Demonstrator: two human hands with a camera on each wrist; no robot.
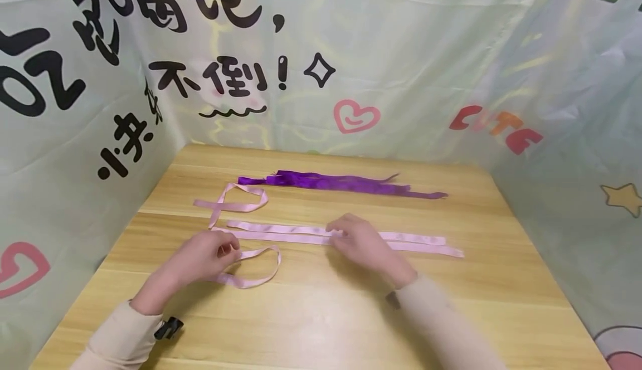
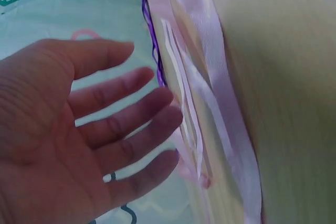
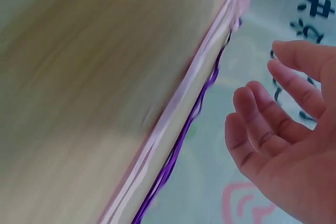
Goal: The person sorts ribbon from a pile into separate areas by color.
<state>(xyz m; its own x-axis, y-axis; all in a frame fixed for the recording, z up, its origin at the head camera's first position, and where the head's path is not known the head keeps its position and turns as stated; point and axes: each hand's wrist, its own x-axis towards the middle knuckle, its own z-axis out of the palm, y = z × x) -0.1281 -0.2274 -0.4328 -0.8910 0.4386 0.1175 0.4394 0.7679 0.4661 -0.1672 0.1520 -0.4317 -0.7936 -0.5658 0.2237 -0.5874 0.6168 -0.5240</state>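
Observation:
Two long pale pink ribbons lie nearly parallel across the table, a back ribbon (image 1: pixel 281 228) and a front ribbon (image 1: pixel 296 238). My right hand (image 1: pixel 358 242) is over their middle, and in the right wrist view its fingers (image 3: pixel 260 124) are loosely bent with nothing between them. At the ribbons' left end is my left hand (image 1: pixel 205 256), beside a looped pink ribbon (image 1: pixel 246 285) that it partly hides. The left wrist view shows that hand's fingers (image 2: pixel 131 135) spread and empty, with a pink ribbon (image 2: pixel 220 82) beyond them. Another curled pink ribbon (image 1: pixel 241 208) lies behind the left hand.
A bundle of purple ribbons (image 1: pixel 336 183) stretches along the back of the wooden table (image 1: pixel 321 325). Printed fabric (image 1: pixel 411 69) hangs behind the table and along both sides.

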